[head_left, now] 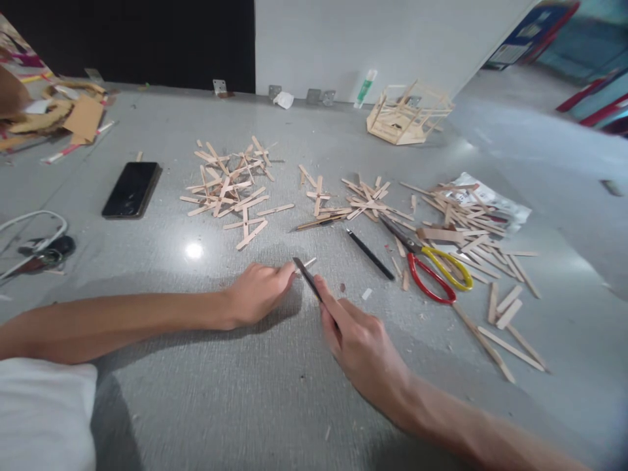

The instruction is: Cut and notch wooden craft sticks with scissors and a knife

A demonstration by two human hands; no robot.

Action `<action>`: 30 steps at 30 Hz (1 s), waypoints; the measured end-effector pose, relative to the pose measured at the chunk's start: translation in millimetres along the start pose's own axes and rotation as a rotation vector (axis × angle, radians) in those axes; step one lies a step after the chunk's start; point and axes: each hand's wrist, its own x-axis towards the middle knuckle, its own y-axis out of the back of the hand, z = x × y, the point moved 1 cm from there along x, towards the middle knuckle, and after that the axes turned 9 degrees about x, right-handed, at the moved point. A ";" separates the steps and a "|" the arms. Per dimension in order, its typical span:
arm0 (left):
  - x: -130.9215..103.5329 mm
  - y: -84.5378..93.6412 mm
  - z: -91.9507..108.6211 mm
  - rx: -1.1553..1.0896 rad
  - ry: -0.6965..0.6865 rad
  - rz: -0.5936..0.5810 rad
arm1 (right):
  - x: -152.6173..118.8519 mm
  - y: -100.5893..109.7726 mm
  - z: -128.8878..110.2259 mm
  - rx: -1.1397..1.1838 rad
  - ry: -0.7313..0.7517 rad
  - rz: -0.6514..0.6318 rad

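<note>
Near the middle of the table, my left hand [261, 291] is closed in a pinch on a small wooden stick [309, 263], whose pale end sticks out past the fingertips. My right hand [360, 333] grips a narrow, flat, dark tool [307, 278], its index finger stretched along the top; whether it is a knife or a file I cannot tell. The tool's far end crosses over the stick, close to my left fingertips. Just beyond the hands lie a slim craft knife [321, 222] and a black pen [370, 254].
Popsicle sticks [228, 186] lie in loose piles, some joined into crosses. Scissors [434, 265] with red and yellow handles rest on the right. A phone [131, 190] and cable [61, 226] lie left. At the back stand a stick frame [405, 118] and glue tube [365, 89].
</note>
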 end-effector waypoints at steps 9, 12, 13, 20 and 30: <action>-1.9 -0.4 -0.5 0.001 -0.041 -0.006 | 2.2 -3.3 0.3 -0.159 0.074 -0.040; -0.8 0.1 -0.7 0.000 -0.009 -0.013 | -0.7 -1.3 -3.6 -0.200 0.050 -0.069; -0.5 0.1 -0.8 -0.002 -0.003 -0.017 | -1.9 -1.0 -4.3 -0.204 0.042 -0.080; -1.1 -0.4 -0.7 -0.020 -0.011 -0.053 | -1.6 -3.3 -2.1 -0.244 0.054 -0.112; -1.4 3.5 -0.5 -0.027 -0.044 -0.088 | -1.4 -6.2 -2.1 -0.279 0.037 -0.166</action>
